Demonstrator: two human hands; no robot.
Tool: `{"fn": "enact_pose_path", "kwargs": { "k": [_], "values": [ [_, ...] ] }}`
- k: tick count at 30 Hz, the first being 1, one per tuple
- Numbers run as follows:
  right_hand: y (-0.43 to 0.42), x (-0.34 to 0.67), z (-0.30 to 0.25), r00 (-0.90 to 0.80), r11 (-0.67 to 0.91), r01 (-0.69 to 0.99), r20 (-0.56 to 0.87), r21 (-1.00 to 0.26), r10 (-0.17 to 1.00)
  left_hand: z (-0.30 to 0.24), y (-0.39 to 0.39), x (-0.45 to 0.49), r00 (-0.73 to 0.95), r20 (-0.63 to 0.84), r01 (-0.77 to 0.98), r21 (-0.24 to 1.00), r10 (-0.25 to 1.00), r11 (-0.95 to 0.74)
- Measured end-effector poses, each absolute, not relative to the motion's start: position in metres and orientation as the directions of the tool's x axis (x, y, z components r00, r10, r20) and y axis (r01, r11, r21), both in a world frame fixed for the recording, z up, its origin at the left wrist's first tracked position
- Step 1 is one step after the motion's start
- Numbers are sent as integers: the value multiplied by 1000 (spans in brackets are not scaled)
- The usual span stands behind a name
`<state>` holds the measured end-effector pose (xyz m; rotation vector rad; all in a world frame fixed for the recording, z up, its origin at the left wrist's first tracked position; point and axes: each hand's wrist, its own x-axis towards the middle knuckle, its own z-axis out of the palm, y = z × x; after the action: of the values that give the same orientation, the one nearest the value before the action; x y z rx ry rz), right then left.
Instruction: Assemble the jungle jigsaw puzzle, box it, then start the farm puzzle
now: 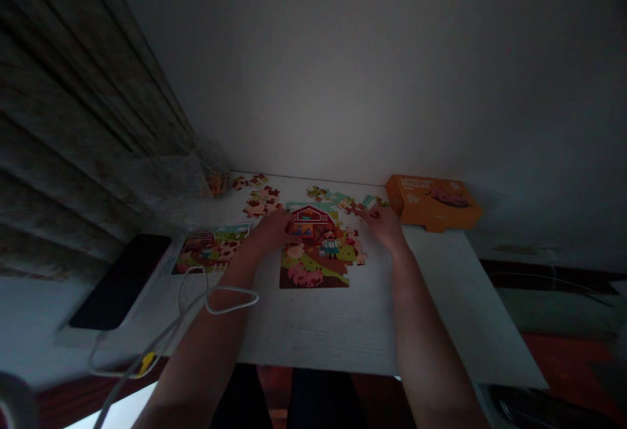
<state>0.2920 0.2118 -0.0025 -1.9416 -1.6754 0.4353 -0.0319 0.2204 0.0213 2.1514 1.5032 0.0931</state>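
Note:
A partly joined farm jigsaw puzzle (316, 253) with a red barn and a pink pig lies on the white table (313, 331). My left hand (272, 228) rests on the puzzle's upper left edge, fingers bent down onto the pieces. My right hand (385, 223) sits at the puzzle's upper right, fingertips on a loose piece (360, 209) next to the barn. Loose pieces (262, 200) lie scattered behind the puzzle along the wall. The light is dim and the fingers are hard to read.
An orange puzzle box (434, 202) stands at the back right by the wall. A picture sheet (210, 247) lies left of the puzzle. A dark phone (122, 279) lies on the table's left side, with a white cable (215, 298) looping over my left forearm. A curtain (73, 122) hangs left.

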Motion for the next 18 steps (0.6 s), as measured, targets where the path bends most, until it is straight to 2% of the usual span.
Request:
{"fn": "enact_pose_path", "kwargs": {
  "k": [4,7,12,18],
  "values": [
    [215,305,-11,324,-165,747,136,-645,936,20,211,-9,395,-9,854,371,919,-364],
    [216,309,-18,355,-185,712,120,-677,927,11,196,17,397,59,862,318,916,-394],
    [218,312,-25,286,-162,724,77,-670,955,-1,186,32,479,-46,850,275,877,-450],
    [218,313,-21,186,-85,743,83,-663,979,3,194,17,521,-96,826,305,848,-473]
  ]
}}
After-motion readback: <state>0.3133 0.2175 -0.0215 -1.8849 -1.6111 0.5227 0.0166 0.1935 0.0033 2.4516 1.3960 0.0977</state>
